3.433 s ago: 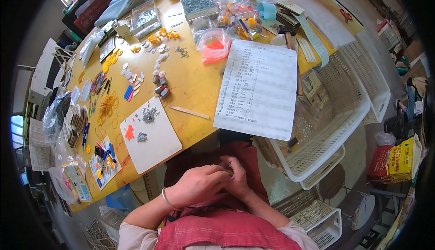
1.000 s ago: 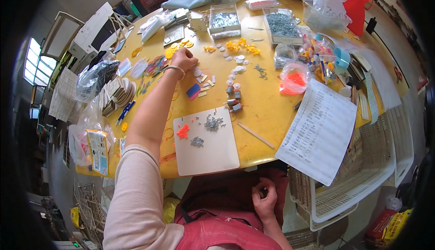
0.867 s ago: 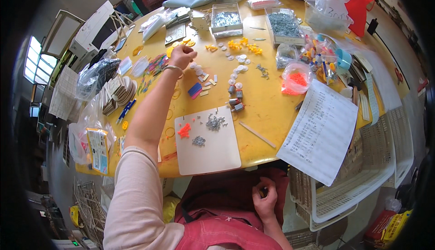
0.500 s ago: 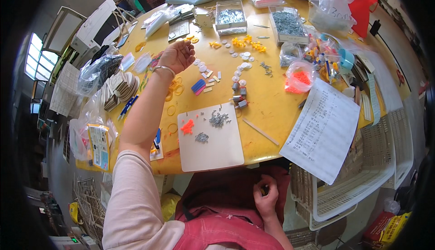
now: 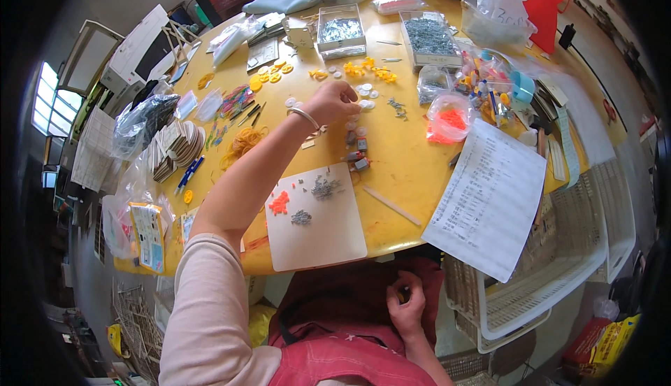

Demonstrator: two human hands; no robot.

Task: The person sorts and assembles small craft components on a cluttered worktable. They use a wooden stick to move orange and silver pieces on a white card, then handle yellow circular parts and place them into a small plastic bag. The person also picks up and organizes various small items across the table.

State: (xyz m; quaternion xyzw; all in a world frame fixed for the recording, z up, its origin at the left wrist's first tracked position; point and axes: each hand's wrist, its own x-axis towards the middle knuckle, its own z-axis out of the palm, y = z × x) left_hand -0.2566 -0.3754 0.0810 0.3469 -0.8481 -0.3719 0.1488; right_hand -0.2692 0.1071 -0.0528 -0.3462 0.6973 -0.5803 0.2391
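My left hand (image 5: 334, 103) reaches across the table among small white discs (image 5: 365, 91), its fingers curled downward and close together. Whatever its fingertips hold, if anything, is hidden. Small motors (image 5: 358, 155) stand in a row just on the near side of that hand. Low at my lap, my right hand (image 5: 407, 303) is curled closed around something small and dark that I cannot make out. On the white board (image 5: 318, 239) between me and the motors lie orange bits (image 5: 279, 203) and two heaps of small grey metal parts (image 5: 325, 187).
Yellow wheels (image 5: 275, 73) and yellow pieces (image 5: 370, 69) lie farther back, before boxes of metal parts (image 5: 431, 40). Rubber bands (image 5: 244, 141) and pens (image 5: 189, 173) are on the left. A written sheet (image 5: 486, 201) overhangs the right edge, above a plastic basket (image 5: 552, 298).
My left hand has moved right, from beside the yellow wheels to the white discs, and its fingers now point down. My right hand stays closed at my lap. The view has shifted slightly.
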